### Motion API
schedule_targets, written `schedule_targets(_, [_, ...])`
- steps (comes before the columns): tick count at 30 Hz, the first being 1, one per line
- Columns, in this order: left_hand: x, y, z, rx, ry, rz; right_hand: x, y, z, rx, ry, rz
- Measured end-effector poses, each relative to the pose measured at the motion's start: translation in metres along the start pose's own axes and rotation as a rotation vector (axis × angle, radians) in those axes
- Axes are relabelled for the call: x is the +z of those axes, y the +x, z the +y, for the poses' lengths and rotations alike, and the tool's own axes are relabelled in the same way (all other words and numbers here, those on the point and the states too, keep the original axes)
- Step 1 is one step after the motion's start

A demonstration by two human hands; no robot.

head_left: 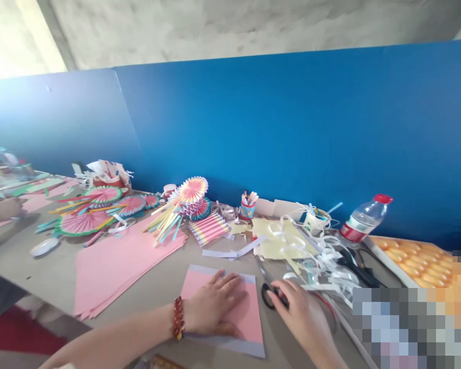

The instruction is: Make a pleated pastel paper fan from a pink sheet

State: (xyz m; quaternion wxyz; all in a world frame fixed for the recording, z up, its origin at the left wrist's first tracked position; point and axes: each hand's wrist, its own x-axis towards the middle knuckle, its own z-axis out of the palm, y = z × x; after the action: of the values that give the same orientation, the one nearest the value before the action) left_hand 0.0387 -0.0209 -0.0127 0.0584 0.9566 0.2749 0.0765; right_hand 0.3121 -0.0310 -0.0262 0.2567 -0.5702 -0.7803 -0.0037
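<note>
My left hand (214,302) lies flat, fingers spread, on a small pink sheet with pale lilac edges (249,315) at the table's near edge. A red bead bracelet (179,318) circles that wrist. My right hand (297,310) rests just right of the sheet, fingers curled onto the black handles of a pair of scissors (268,293) whose blades point away from me. Whether the fingers are through the handles is not clear.
A stack of pink paper (119,266) lies to the left. Folded paper fans (100,207), striped strips, a yellow sheet (278,238), white paper curls, a small cup of sticks (247,207) and a water bottle (363,218) crowd the back. An orange tray (418,259) sits right. Another person's hand (0,210) is far left.
</note>
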Motion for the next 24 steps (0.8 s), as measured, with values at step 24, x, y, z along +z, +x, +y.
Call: schedule_targets(24, [0.006,0.007,-0.012,0.008,-0.053,0.091,-0.001,-0.002,-0.021,0.017,0.129,-0.064])
